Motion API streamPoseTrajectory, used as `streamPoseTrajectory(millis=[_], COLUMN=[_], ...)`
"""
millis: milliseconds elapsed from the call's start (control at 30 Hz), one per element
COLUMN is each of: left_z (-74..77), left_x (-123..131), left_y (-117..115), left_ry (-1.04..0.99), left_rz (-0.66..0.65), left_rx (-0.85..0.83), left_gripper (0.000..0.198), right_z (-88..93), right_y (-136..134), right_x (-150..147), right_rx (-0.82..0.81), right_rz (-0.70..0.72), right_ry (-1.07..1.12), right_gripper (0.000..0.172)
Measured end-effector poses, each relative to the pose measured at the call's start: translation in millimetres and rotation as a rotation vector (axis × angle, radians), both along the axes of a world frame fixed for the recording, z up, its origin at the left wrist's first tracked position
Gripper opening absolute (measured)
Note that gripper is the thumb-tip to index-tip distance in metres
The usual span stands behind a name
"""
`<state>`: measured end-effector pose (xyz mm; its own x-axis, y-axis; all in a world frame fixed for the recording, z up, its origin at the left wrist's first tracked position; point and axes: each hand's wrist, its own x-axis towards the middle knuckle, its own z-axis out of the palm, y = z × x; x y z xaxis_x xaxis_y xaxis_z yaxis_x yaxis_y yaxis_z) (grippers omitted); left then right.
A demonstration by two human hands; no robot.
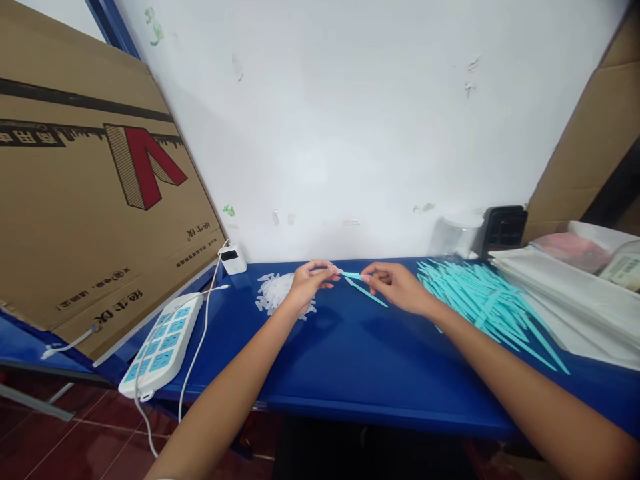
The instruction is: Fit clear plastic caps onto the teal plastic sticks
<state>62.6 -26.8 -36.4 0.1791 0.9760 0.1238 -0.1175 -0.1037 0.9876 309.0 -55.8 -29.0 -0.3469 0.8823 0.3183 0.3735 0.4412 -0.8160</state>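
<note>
In the head view, my right hand (393, 285) pinches one end of a slim turquoise plastic stick (352, 275). The stick's other end points left and meets the fingertips of my left hand (311, 285). Those fingers are closed on a small translucent cap (339, 271), mostly hidden by them, at the stick's tip. Another turquoise stick (370, 295) lies on the table just below. Beside and partly behind my left hand is a pile of small translucent caps (273, 293). To the right of my right hand spreads a heap of pointed turquoise sticks (480, 300).
The blue table (360, 367) meets a white wall. A power strip (163, 343) with cables and a small white device (233, 260) stand left, by a large cardboard box (100, 200). Right are a clear jar (457, 235), a black holder (504, 228) and white trays (575, 307).
</note>
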Motion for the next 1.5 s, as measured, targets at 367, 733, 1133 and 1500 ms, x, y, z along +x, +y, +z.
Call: streamPoseTrajectory(millis=[367,733,1133,1500], left_z=[-1.8,-9.7,12.4,3.6], left_x=[4,12,-61,-67], left_y=[-4,-10,21,26], left_ry=[0.030,0.052,1.143,1.258], left_rz=[-0.038,-0.090,0.009,-0.163], left_rx=[0.019,0.051,0.495,0.326], left_gripper=[0.046,0.042,0.024,0.022], right_z=[4.2,-3.1,-30.4,-5.8], right_y=[0,-1,30,32], right_x=[1,-10,15,43], right_rx=[0.016,0.046,0.133,0.273], right_rz=[-0.019,0.045,-0.312,-0.366], right_ry=[-0.002,0.083,-0.419,-0.504], right_gripper=[0.039,0.031,0.025,0.033])
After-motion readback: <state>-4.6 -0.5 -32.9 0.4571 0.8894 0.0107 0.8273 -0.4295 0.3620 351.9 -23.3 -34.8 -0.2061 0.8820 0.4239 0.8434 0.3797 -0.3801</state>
